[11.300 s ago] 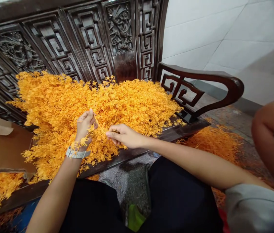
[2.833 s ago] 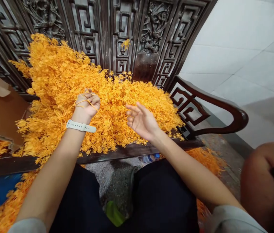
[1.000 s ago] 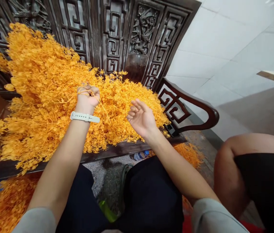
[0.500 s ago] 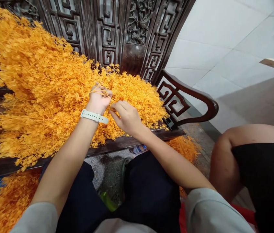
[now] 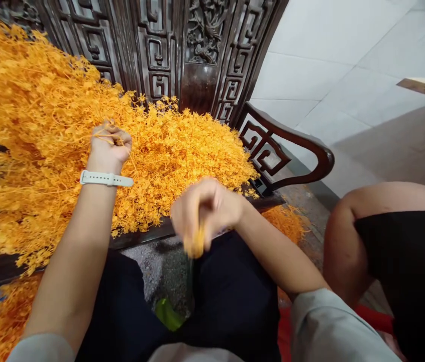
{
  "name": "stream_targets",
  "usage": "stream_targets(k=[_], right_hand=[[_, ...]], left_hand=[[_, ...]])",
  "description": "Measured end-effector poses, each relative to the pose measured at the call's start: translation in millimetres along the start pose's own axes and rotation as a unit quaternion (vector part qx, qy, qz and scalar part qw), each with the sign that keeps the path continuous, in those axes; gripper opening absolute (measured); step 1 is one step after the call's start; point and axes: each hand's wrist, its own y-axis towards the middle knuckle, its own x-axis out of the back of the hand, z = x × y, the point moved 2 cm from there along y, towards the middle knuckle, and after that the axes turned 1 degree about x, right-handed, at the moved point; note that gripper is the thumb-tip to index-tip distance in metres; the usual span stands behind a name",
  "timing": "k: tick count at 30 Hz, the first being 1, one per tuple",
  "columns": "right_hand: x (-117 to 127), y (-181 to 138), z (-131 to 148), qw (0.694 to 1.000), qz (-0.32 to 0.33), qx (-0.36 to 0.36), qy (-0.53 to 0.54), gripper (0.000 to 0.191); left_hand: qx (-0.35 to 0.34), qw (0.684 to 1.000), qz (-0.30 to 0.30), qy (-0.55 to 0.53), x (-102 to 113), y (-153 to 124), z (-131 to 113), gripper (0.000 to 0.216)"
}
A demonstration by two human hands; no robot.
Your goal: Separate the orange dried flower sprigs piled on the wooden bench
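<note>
A large heap of orange-yellow plastic-looking flower sprays (image 5: 193, 151) covers the seat of a dark carved wooden bench. Over the heap, my left hand (image 5: 110, 143) is closed around thin orange stems, with a pale watch strap (image 5: 106, 178) on the wrist. My right hand (image 5: 208, 206), smeared by motion, hangs in front of the seat edge above my lap. Its fingers pinch a small orange piece (image 5: 196, 244), which looks like a bit of the same sprays; its exact form is blurred.
The carved backrest (image 5: 152, 50) rises behind the heap, and a curved armrest (image 5: 295, 156) bounds its right end. More orange sprays (image 5: 9, 317) lie below at the left, others (image 5: 288, 221) below at the right. Another person's knee (image 5: 348, 241) is close on the right.
My hands have moved apart: the left one leftward with the stems, the right one down towards my lap with a small orange piece. The view has shifted slightly.
</note>
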Motion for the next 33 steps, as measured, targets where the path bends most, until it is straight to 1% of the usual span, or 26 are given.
stream_targets(k=[1, 2, 3, 4, 5, 6, 7, 8, 9, 11, 12, 14, 16, 18, 20, 23, 25, 26, 27, 29, 30, 31, 32, 33], right_hand=[[16.9, -4.8, 3.8, 0.986, -0.16, 0.044, 0.018, 0.033], [32.6, -10.9, 5.4, 0.947, -0.311, 0.074, 0.021, 0.038], [45.0, -16.5, 4.1, 0.904, -0.421, 0.076, 0.016, 0.04], [54.0, -20.2, -0.2, 0.873, -0.486, 0.048, 0.007, 0.042], [59.9, -22.0, -6.9, 0.857, -0.516, 0.006, -0.005, 0.043], [63.3, -22.1, -15.8, 0.853, -0.519, -0.043, -0.026, 0.046], [65.0, -21.3, -25.7, 0.855, -0.508, -0.086, -0.061, 0.05], [65.5, -19.9, -36.1, 0.858, -0.488, -0.119, -0.108, 0.054], [65.7, -18.6, -46.1, 0.859, -0.469, -0.135, -0.157, 0.056], [67.1, -17.4, -62.9, 0.859, -0.446, -0.131, -0.215, 0.055], [69.0, -18.2, -69.2, 0.861, -0.445, -0.127, -0.213, 0.051], [74.9, -22.2, -76.1, 0.864, -0.454, -0.13, -0.176, 0.041], [81.0, -27.7, -75.5, 0.863, -0.46, -0.131, -0.163, 0.034], [84.6, -32.5, -71.6, 0.862, -0.46, -0.113, -0.18, 0.034], [85.4, -35.2, -70.1, 0.867, -0.45, -0.086, -0.197, 0.042], [84.2, -33.9, -71.4, 0.885, -0.41, -0.05, -0.214, 0.043], [81.4, -30.2, -65.2, 0.903, -0.354, -0.038, -0.24, 0.042], [78.0, -28.5, -57.6, 0.912, -0.313, -0.035, -0.261, 0.04], [72.7, -27.9, -46.5, 0.918, -0.271, -0.032, -0.289, 0.037], [55.8, -34.1, -15.9, 0.913, -0.214, -0.015, -0.348, 0.032], [44.3, -42.9, 1.2, 0.905, -0.206, -0.006, -0.372, 0.031], [31.5, -56.5, 17.0, 0.896, -0.215, -0.003, -0.388, 0.031], [18.0, -75.2, 29.9, 0.889, -0.239, -0.008, -0.39, 0.033], [4.3, -98.6, 37.9, 0.883, -0.274, -0.026, -0.38, 0.035]], left_hand=[[0.006, 1.0, -0.01, 0.011, -0.4, -2.8, 3.0, 0.038], [0.018, 0.999, -0.013, 0.037, -1.1, -5.3, 8.2, 0.038], [0.029, 0.997, -0.014, 0.065, -1.9, -7.5, 15.0, 0.037], [0.039, 0.995, -0.015, 0.092, -2.5, -9.5, 23.2, 0.037], [0.047, 0.992, -0.014, 0.117, -3.0, -11.2, 32.7, 0.036], [0.054, 0.989, -0.006, 0.136, -3.3, -13.1, 43.2, 0.035], [0.06, 0.986, 0.007, 0.154, -3.3, -15.1, 54.4, 0.033], [0.061, 0.983, 0.021, 0.171, -3.0, -17.5, 65.6, 0.031], [0.056, 0.979, 0.034, 0.191, -2.3, -20.3, 76.4, 0.029], [0.027, 0.969, 0.065, 0.236, -0.7, -26.8, 93.3, 0.03], [0.009, 0.962, 0.081, 0.259, -0.1, -30.0, 98.6, 0.032], [-0.014, 0.948, 0.122, 0.293, 0.6, -35.1, 102.8, 0.034], [-0.013, 0.936, 0.16, 0.313, 1.2, -37.1, 101.1, 0.032], [-0.002, 0.928, 0.169, 0.333, 3.4, -36.2, 98.9, 0.036], [0.006, 0.918, 0.159, 0.363, 6.7, -34.9, 100.8, 0.043], [0.021, 0.903, 0.157, 0.399, 10.4, -38.5, 109.4, 0.05], [0.045, 0.886, 0.191, 0.421, 10.1, -46.4, 110.6, 0.053], [0.062, 0.869, 0.218, 0.439, 9.2, -51.6, 107.7, 0.056], [0.081, 0.846, 0.253, 0.462, 7.9, -57.1, 102.1, 0.06], [0.109, 0.79, 0.322, 0.511, 5.6, -67.7, 83.6, 0.075], [0.113, 0.772, 0.354, 0.516, 4.7, -71.9, 71.5, 0.082], [0.109, 0.756, 0.377, 0.524, 4.3, -75.1, 58.7, 0.087], [0.104, 0.745, 0.394, 0.528, 4.5, -76.9, 46.0, 0.091], [0.101, 0.742, 0.398, 0.529, 5.7, -77.3, 34.1, 0.091]])
